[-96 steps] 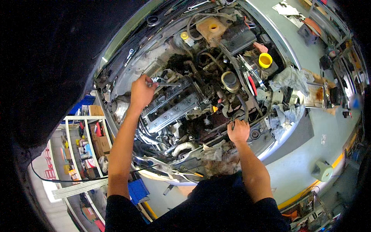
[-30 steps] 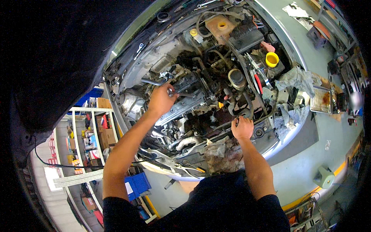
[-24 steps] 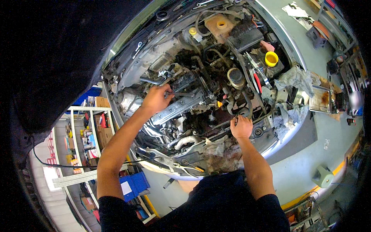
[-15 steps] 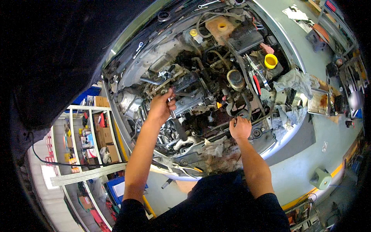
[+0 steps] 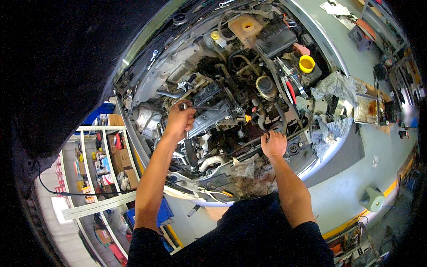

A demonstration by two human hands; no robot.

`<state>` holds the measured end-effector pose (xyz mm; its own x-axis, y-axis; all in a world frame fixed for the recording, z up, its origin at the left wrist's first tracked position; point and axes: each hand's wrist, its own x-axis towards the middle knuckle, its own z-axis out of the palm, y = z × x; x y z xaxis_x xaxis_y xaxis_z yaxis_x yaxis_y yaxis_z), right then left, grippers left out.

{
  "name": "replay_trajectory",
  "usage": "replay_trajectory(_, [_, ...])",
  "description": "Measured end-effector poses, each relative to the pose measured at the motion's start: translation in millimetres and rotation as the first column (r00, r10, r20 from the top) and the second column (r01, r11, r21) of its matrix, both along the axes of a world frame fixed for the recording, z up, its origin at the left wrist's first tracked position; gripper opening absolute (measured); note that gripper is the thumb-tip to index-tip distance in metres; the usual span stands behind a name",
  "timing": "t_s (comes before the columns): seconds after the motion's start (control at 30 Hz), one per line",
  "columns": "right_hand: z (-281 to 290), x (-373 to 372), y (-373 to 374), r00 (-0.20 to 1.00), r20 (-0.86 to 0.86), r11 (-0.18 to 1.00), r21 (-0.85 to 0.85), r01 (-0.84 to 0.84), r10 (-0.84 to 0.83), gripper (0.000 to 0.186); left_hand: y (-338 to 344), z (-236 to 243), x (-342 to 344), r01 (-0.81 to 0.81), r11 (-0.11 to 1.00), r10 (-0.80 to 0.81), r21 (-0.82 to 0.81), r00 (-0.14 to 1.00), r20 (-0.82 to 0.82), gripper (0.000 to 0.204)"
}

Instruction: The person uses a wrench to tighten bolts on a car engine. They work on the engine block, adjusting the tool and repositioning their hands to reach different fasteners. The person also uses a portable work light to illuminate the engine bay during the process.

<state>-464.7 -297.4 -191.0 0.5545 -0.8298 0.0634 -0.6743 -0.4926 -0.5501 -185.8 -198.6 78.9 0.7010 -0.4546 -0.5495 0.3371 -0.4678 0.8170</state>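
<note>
I lean over an open car engine bay (image 5: 231, 89). My left hand (image 5: 179, 120) is closed around a metal wrench (image 5: 195, 107) whose head sits at the left end of the silver valve cover (image 5: 211, 116). My right hand (image 5: 274, 143) rests on the front crossmember (image 5: 249, 155), fingers curled over its edge near dark hoses. Whether it holds anything small is hidden.
A yellow cap (image 5: 306, 64) and a coolant tank (image 5: 243, 27) sit at the back right of the bay. Grey rags (image 5: 333, 86) drape over the right fender. A metal tray (image 5: 367, 109) lies beside them. Shelves with boxes (image 5: 106, 160) stand at the left. The raised hood (image 5: 66, 66) is dark.
My left hand has swung the wrench from the far left of the engine toward the middle and back a little. My right hand has stayed on the front edge.
</note>
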Motion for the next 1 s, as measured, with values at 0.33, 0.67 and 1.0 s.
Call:
replay_trajectory(0.33, [3, -1, 1, 0.999, 0.032, 1.0, -0.019, 0.007, -0.006, 0.028, 11, 5, 16, 0.202, 0.975, -0.203, 0.094, 0.979, -0.001, 0.027])
replay_trajectory(0.67, [-2, 0, 2, 1.0, 0.025, 0.999, -0.046, 0.008, -0.007, 0.027, 37, 14, 10, -0.086, 0.995, 0.086, -0.054, 0.996, 0.0, 0.026])
replay_trajectory(1.0, [-3, 2, 2, 1.0, -0.017, 1.0, 0.004, 0.015, -0.014, 0.028, 85, -2, 22, -0.117, 0.99, 0.118, -0.073, 0.993, 0.001, 0.027])
